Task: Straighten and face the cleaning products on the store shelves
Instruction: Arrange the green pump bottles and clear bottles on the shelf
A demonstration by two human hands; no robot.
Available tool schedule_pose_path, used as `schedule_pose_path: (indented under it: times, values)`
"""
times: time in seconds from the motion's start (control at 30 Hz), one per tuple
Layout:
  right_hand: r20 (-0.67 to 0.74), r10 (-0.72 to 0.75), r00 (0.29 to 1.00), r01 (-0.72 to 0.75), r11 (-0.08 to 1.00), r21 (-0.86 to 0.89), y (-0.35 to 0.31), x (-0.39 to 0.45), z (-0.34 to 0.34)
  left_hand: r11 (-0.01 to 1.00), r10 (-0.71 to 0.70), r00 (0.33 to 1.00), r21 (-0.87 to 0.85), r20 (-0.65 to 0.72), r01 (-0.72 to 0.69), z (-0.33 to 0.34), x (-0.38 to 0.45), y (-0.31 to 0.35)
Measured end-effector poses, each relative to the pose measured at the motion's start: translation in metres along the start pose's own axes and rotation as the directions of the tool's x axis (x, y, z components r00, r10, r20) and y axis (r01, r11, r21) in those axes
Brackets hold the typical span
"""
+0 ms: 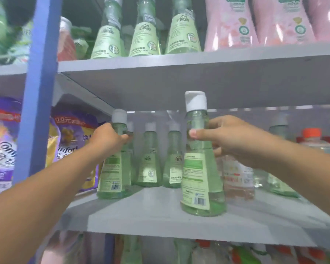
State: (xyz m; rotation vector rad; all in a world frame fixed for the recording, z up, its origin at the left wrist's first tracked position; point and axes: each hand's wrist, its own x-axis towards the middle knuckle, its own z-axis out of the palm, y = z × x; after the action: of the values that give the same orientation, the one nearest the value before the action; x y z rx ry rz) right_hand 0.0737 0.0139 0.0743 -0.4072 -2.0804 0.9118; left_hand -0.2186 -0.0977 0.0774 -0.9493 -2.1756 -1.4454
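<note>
A grey shelf (160, 220) spans the middle of the frame, with a second shelf board (179, 61) above it and a blue upright (40, 88) running down the left side. On the upper board stand three green bottles (149, 35) with front labels outward, and pink pouches (255, 25) at upper right. Purple softener bags (69, 145) fill the left edge beyond the upright.

On the middle shelf, the person's two hands are well apart, each clamped on its own bottle. The left hand (107, 138) grips the neck of the left green bottle (113, 168) at centre left; the right hand (231, 138) pinches the neck of the right green bottle (201, 168), which stands nearer the shelf's front edge at centre. Both bottles stand upright, long axis vertical, and both show barcodes and back labels to the camera. So the judgement is that each needs a turn about its upright axis to face forward, and each hand already sits on its own bottle.

Behind them two more green bottles (160, 159) show their fronts. At right, a clear bottle with an orange cap (311, 133) is partly hidden by the right forearm. The lowest shelf's goods are blurred and cut off.
</note>
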Motion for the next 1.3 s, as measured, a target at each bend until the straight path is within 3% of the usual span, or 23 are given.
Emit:
schedule_pose_path:
  times: [0.17, 0.3, 0.37, 0.43, 0.47, 0.5, 0.6, 0.7, 0.77, 0.83, 0.9, 1.0, 1.13, 1.3]
  values:
    - [0.018, 0.062, 0.998, -0.06, 0.995, -0.08, -0.007, 0.039, 0.061, 0.99, -0.061, 0.991, 0.116, -0.116, 0.074, 0.001, 0.022, -0.024]
    - [-0.023, 0.152, 0.988, -0.154, 0.976, -0.156, -0.003, 0.061, 0.064, 0.991, -0.044, 0.989, 0.12, -0.145, 0.061, 0.005, 0.021, -0.022]
    - [-0.078, 0.217, 0.973, -0.229, 0.952, -0.203, 0.003, 0.065, 0.053, 0.981, 0.116, 0.955, 0.182, -0.273, -0.067, 0.009, 0.014, -0.017]
    - [-0.15, 0.258, 0.954, -0.291, 0.92, -0.264, 0.011, 0.066, 0.039, 0.921, 0.378, 0.84, 0.255, -0.389, -0.296, 0.014, 0.009, -0.007]
    - [-0.187, 0.265, 0.946, -0.312, 0.9, -0.303, 0.015, 0.067, 0.032, 0.895, 0.446, 0.81, 0.211, -0.381, -0.394, 0.017, 0.008, 0.001]
    - [-0.226, 0.263, 0.938, -0.331, 0.872, -0.361, 0.017, 0.066, 0.026, 0.89, 0.451, 0.83, 0.104, -0.328, -0.443, 0.021, 0.009, 0.008]
    - [-0.316, 0.196, 0.928, -0.365, 0.643, -0.673, 0.015, 0.061, 0.015, 0.904, 0.35, 0.931, -0.224, -0.104, -0.365, 0.035, 0.02, 0.025]
    - [-0.38, 0.001, 0.925, -0.34, 0.449, -0.826, 0.008, 0.062, 0.017, 0.947, 0.295, 0.955, -0.132, -0.012, -0.294, 0.051, 0.037, 0.029]
    - [-0.364, -0.101, 0.926, -0.255, 0.543, -0.8, 0.005, 0.074, 0.028, 0.977, 0.188, 0.976, 0.081, 0.105, -0.197, 0.059, 0.05, 0.031]
    - [-0.3, 0.01, 0.954, -0.224, 0.69, -0.688, 0.001, 0.093, 0.046, 0.959, 0.079, 0.968, 0.246, 0.239, -0.139, 0.066, 0.054, 0.029]
    - [-0.217, 0.158, 0.963, -0.262, 0.731, -0.63, 0.0, 0.111, 0.061, 0.956, 0.037, 0.947, 0.263, 0.32, -0.126, 0.077, 0.055, 0.021]
    - [-0.129, 0.234, 0.964, -0.267, 0.842, -0.468, 0.014, 0.136, 0.075, 0.966, 0.074, 0.942, 0.21, 0.328, -0.149, 0.092, 0.057, 0.005]
    - [-0.134, 0.364, 0.922, -0.387, 0.845, -0.369, 0.038, 0.156, 0.088, 0.959, 0.065, 0.927, 0.234, 0.37, -0.161, 0.095, 0.059, 0.001]
    - [-0.115, 0.409, 0.905, -0.423, 0.849, -0.317, 0.063, 0.176, 0.087, 0.965, 0.07, 0.937, 0.216, 0.342, -0.151, 0.102, 0.065, -0.004]
